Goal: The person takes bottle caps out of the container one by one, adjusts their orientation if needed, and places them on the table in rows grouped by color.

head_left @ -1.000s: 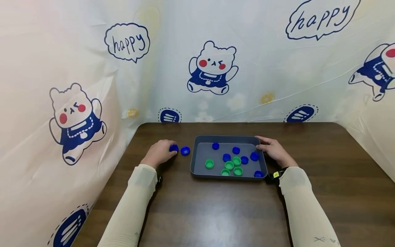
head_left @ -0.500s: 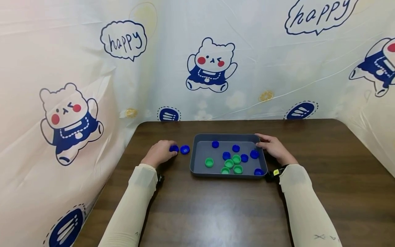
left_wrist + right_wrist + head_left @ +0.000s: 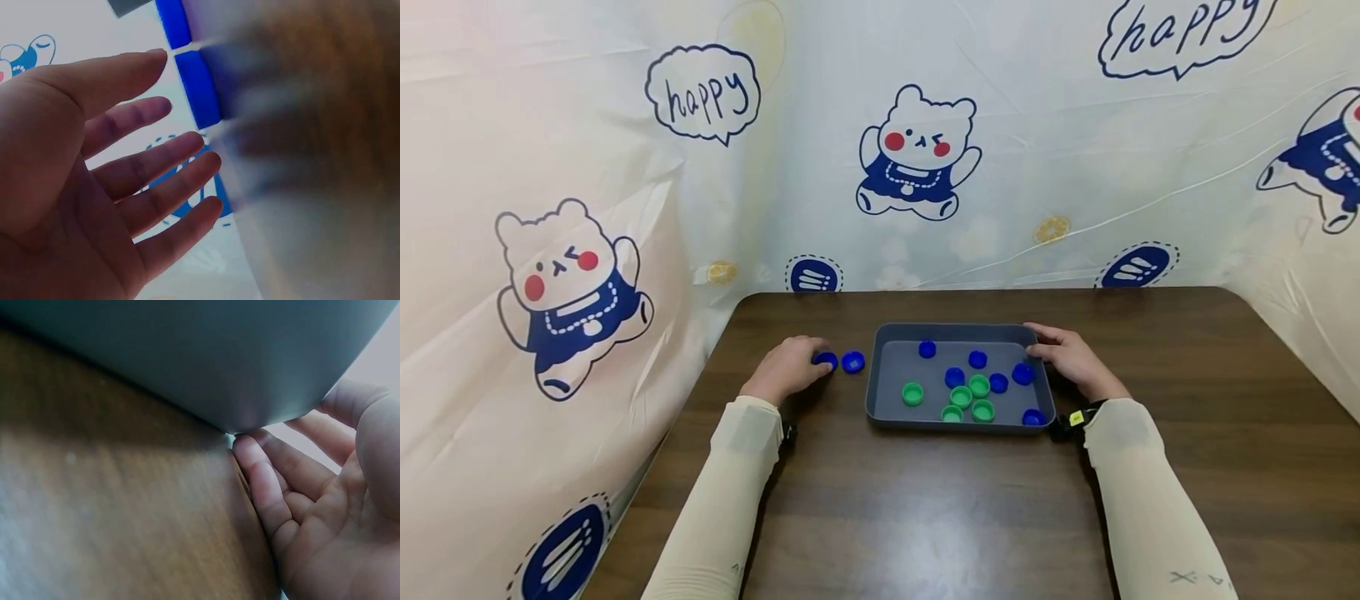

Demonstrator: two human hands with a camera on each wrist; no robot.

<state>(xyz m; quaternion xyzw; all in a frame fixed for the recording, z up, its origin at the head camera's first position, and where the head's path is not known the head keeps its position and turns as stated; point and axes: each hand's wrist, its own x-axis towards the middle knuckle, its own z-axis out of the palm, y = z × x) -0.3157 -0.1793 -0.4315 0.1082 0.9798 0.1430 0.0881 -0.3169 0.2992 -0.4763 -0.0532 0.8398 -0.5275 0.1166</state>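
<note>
On the table left of the grey tray lie two blue bottle caps, the outer cap and the inner cap. My left hand is beside the outer cap, partly covering it in the head view. The left wrist view shows loosely spread fingers, with the thumb close to a blue cap but not wrapped round it. At the tray's far right corner, my right hand grips the rim. The right wrist view has its fingers against the tray's lower corner.
Inside the tray lie several blue caps and several green caps, open side up for the green ones. The brown wooden table extends around it. A printed curtain hangs behind and at both sides.
The head view has shifted slightly. Both hands, the tray and the caps keep nearly the same places relative to each other.
</note>
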